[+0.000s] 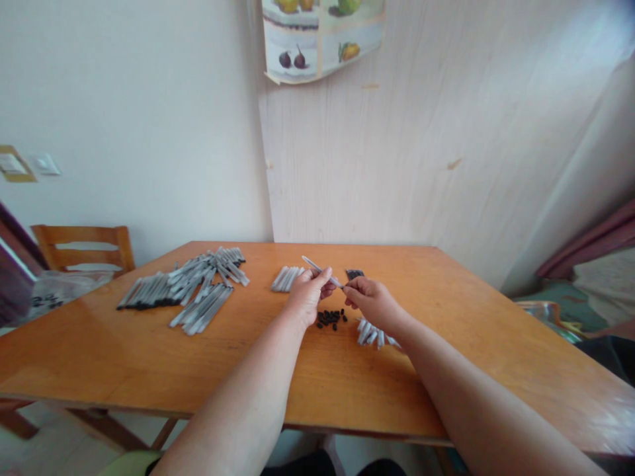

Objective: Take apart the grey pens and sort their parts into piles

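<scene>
With my left hand I grasp a slim, translucent white plastic pen barrel, held up above the counter and slanting down to my right. My right hand meets its lower end, thumb and forefinger pinched together there; whether a tiny part sits between those fingertips is too small for me to make out. Just below, between my two hands, a loose scatter of short black plastic caps lies on the orange-brown wooden counter. Near my right wrist is a pile of whitish translucent tubes, partly covered by my forearm. Behind my left hand a row of pale, clear tubes lies side by side, and behind my right hand a small dark bundle shows past the knuckles. Well off to my left spreads a big heap of pale pen barrels with black ends, some ranked in rows, others crossed over each other. Beyond the counter's left side stands a brown wooden slat-back chair, a clear plastic bag by it. On the wall ahead hangs a sheet of painted fruit.
</scene>
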`<state>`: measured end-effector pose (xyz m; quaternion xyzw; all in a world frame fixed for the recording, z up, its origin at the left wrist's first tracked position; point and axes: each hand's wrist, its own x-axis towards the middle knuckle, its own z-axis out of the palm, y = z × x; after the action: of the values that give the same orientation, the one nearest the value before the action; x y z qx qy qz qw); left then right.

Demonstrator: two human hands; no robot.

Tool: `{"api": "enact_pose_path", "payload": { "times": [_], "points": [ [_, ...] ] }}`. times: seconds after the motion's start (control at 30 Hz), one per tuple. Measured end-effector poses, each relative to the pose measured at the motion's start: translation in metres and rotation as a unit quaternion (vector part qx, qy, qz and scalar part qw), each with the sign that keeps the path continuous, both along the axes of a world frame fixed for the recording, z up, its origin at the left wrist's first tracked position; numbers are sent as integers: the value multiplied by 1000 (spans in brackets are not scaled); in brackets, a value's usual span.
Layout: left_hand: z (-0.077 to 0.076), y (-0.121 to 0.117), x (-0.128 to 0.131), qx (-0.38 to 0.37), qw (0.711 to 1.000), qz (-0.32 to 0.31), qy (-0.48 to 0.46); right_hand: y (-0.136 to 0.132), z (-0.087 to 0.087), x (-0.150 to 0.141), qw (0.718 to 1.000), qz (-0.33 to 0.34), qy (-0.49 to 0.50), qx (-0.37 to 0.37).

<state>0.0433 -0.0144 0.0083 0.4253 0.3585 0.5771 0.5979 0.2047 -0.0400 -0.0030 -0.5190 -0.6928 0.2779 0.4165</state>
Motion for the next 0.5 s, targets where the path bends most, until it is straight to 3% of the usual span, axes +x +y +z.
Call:
{"api": "enact_pose_path", "payload": {
  "times": [0.23,0.5],
  "points": [
    [-1,-1,1,-10,1000,1,17,-4,5,0,996,-37,-37,65],
    [-3,-1,3,-24,999,4,30,-10,13,-2,991,-57,-78,89]
  ]
}}
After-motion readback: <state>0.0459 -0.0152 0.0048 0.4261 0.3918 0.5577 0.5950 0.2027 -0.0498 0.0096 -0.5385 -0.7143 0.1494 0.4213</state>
